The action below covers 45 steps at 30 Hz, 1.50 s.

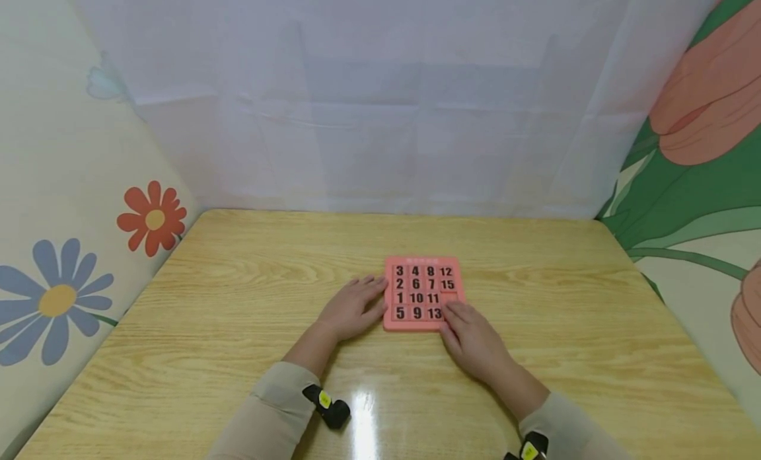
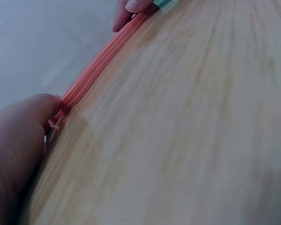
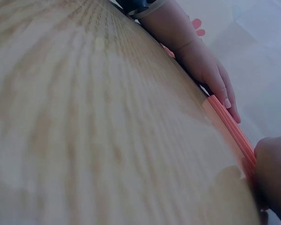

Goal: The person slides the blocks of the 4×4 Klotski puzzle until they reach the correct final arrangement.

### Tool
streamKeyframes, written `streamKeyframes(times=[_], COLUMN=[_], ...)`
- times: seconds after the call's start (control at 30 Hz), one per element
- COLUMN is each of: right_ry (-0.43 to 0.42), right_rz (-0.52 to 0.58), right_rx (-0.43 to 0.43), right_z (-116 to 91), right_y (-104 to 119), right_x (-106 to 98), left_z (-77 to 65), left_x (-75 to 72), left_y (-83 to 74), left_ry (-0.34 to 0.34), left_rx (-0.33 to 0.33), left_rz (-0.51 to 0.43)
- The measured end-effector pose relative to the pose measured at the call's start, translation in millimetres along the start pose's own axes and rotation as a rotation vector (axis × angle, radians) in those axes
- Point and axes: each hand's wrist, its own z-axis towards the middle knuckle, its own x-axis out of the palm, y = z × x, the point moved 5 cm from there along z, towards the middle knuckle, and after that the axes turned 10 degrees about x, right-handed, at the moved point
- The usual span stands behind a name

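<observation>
A pink sliding number puzzle lies flat on the table, its tiles marked with black numbers. A bare slot shows at the right of its third row, below the 15 tile. My left hand rests against the puzzle's left edge, fingers fairly straight and thumb lower down. My right hand lies over the lower right corner, fingertips on the face just below the slot and thumb by the front edge. Those fingers hide the bottom right corner. In the left wrist view the puzzle's ridged side runs between both hands.
The wood-grain table spreads around the puzzle, with a bright glare patch near the front. A white cloth hangs behind it. Flower-printed panels stand at both sides. Each forearm wears a black wrist camera over a beige sleeve.
</observation>
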Motion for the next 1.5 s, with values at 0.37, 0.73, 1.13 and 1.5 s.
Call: streamKeyframes(times=[0.37, 0.73, 1.13, 1.5], right_ry=[-0.002, -0.022, 0.048, 0.114], right_rz=[0.013, 0.040, 0.007, 0.006], right_rx=[-0.017, 0.005, 0.039, 0.069], right_z=[-3, 9, 42, 46], right_y=[3, -3, -5, -1], right_x=[-2, -4, -3, -2], left_z=[0.0, -0.1, 0.3, 0.7], left_x=[-0.5, -0.5, 1.7, 0.9], left_y=[2.6, 2.1, 0.0, -1.3], left_ry=[0.007, 0.005, 0.006, 0.003], left_rx=[-0.011, -0.010, -0.002, -0.003], left_rz=[0.007, 0.004, 0.002, 0.009])
